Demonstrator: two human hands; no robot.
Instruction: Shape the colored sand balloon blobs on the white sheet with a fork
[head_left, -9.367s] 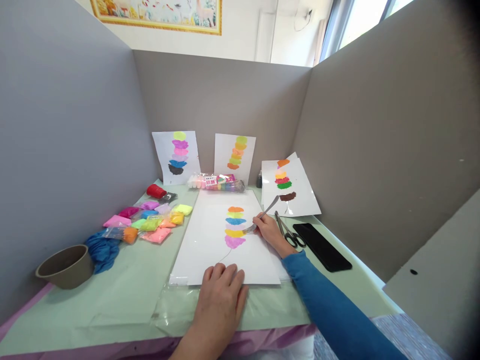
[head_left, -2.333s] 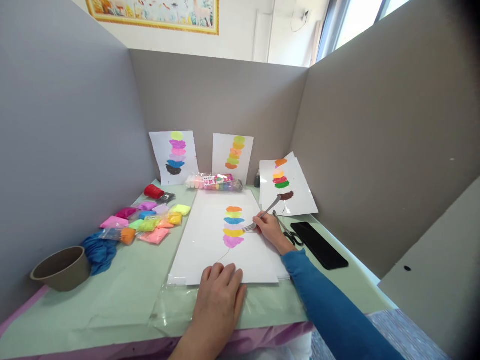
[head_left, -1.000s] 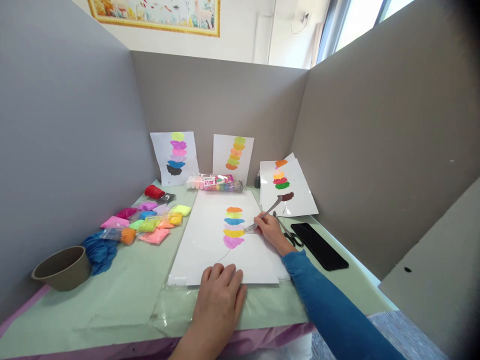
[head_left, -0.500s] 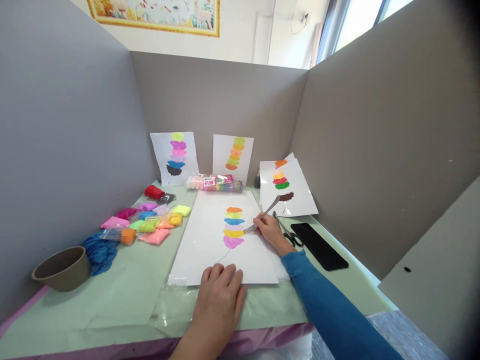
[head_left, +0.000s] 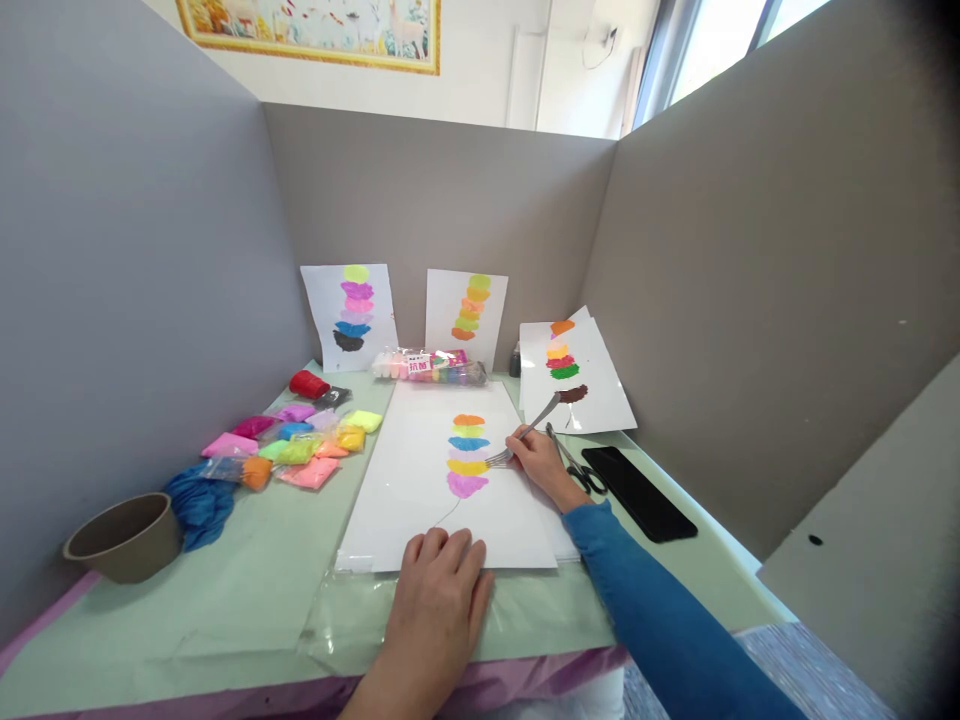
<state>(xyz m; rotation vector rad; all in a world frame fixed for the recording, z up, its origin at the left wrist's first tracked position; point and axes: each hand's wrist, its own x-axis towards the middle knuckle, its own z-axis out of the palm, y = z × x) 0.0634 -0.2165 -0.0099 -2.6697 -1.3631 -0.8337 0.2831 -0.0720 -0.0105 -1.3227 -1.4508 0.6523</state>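
My right hand (head_left: 541,462) is closed round a metal fork (head_left: 541,412), handle pointing up and away. The fork's tines touch the right end of a yellow band in a column of coloured patches (head_left: 468,443). Orange, lime, blue, pale lilac, yellow and purple run down that column, with a thin drawn line below. The column lies on a white sheet of paper (head_left: 405,480). Resting flat on the sheet's near edge, my left hand (head_left: 442,585) has its fingers stretched out and holds nothing.
Scissors (head_left: 583,470) and a black phone (head_left: 641,493) lie right of the paper. Several bags of coloured clay (head_left: 300,450), a blue cloth (head_left: 201,505) and a brown bowl (head_left: 124,540) are at left. Behind stand a clay pack (head_left: 431,367) and coloured sheets (head_left: 491,310) against grey panels.
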